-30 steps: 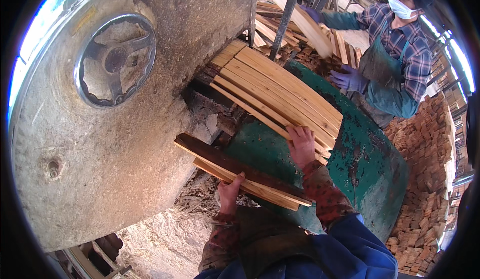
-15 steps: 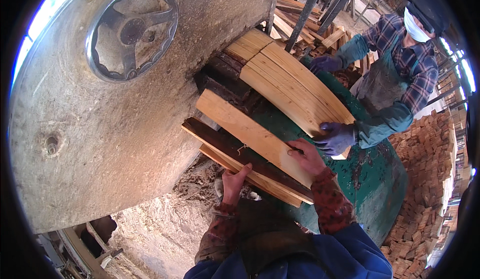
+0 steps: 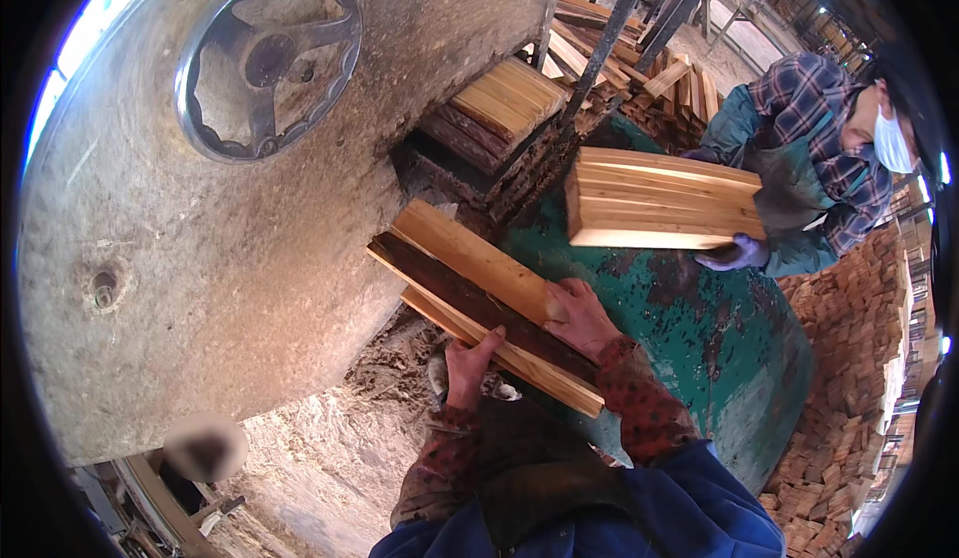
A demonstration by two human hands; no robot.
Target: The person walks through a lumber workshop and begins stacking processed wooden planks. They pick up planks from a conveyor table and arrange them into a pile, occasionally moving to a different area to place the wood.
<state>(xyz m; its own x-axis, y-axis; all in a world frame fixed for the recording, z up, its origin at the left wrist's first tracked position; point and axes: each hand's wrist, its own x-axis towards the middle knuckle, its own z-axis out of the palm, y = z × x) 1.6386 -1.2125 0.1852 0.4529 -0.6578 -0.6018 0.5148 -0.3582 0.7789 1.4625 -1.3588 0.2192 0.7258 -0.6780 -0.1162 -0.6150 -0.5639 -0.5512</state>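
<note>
A: What stands left of your green table (image 3: 699, 378)?
B: One three-spoked metal handwheel (image 3: 268, 63), mounted on one stained panel (image 3: 250, 278). One spread of sawdust (image 3: 300, 468), at floor level, lower left of the table.
A: Your left hand (image 3: 470, 366)?
B: At the table's near left side, closed: thumb over one dark-faced board (image 3: 479, 306), fingers hidden beneath. One lower pale board (image 3: 547, 380) lies along it, on your side.
A: Beyond the table's far left?
B: One set of pale strips (image 3: 514, 93), side by side, next to the panel.
A: Your right hand (image 3: 582, 320)?
B: Over the table's left part, closed on one wide pale board (image 3: 470, 253), which lies along the dark-faced board; you cannot tell how firmly.
A: And further right?
B: One bundle of pale boards (image 3: 664, 198), above the table's far part, held by one gloved co-worker (image 3: 819, 148). One bank of stacked wood blocks (image 3: 839, 408), right of the table.
</note>
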